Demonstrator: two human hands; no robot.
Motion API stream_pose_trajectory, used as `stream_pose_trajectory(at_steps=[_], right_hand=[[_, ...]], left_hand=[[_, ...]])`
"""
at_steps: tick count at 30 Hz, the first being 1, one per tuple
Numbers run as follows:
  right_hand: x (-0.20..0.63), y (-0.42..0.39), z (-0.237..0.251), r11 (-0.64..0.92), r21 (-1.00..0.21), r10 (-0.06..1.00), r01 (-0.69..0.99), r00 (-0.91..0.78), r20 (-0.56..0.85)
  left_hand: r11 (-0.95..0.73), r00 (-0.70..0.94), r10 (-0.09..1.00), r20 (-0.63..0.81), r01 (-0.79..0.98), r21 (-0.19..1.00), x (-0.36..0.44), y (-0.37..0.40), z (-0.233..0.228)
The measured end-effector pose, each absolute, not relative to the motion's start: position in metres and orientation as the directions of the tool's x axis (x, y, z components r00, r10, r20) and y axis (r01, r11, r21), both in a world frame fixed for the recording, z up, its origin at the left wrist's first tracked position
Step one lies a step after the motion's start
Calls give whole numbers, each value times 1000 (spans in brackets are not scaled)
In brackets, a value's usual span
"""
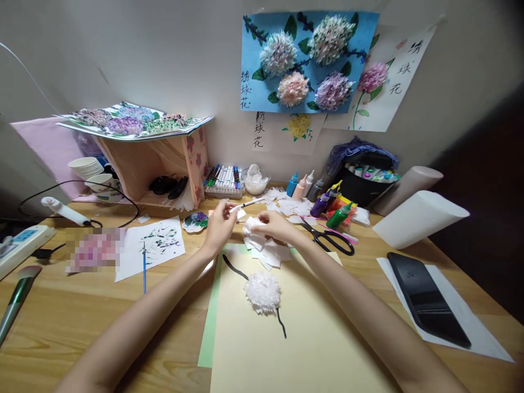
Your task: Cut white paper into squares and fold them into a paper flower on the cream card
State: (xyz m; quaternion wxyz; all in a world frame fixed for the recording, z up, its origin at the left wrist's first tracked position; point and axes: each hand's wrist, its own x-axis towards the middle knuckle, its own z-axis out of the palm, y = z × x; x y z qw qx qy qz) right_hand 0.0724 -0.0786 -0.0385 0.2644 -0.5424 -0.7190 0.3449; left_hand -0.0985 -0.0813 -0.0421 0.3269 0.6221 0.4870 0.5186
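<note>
1. Two bare hands meet above the far edge of a cream paper sheet [295,333] on the wooden bench [61,322].
2. Left hand [219,224] pinches a thin white stick [249,204] with a dark tip, its grip narrow.
3. Right hand [275,225] closes on a small, soft, crumpled white tissue square [251,225], with more loose tissue squares [268,252] heaped just beneath.
4. Nearer on the sheet sits a fluffy, rounded white tissue flower [263,292] on a curved black painted stem [281,323].
5. Black-handled scissors [329,238] lie just right of the hands, paint bottles [327,206] behind them, a blue brush [144,267] and a daubed paper [153,245] to the left.
6. A black tablet [426,297] rests well apart at right.
</note>
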Motion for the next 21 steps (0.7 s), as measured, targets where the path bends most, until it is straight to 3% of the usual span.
stream_pose_trajectory(at_steps=[1,4,7,14,21], right_hand=[[85,-87,-39,173,-782,968,598,-249,24],[110,-112,-46,314,-734,946,602,-132,296],[117,-130,-54,430,-701,890,569,-136,435],[117,-138,-67,485,-702,860,521,-139,491],[121,-144,-63,492,-771,868,405,-158,471]], left_hand=[[-298,18,953,303,237,925,-90,-83,-45],[-234,113,970,217,173,957,-66,-87,-58],[-231,219,956,194,159,960,-50,-93,-68],[-326,380,885,268,97,940,-48,-107,-67],[-241,228,949,218,77,967,-50,-104,-75]])
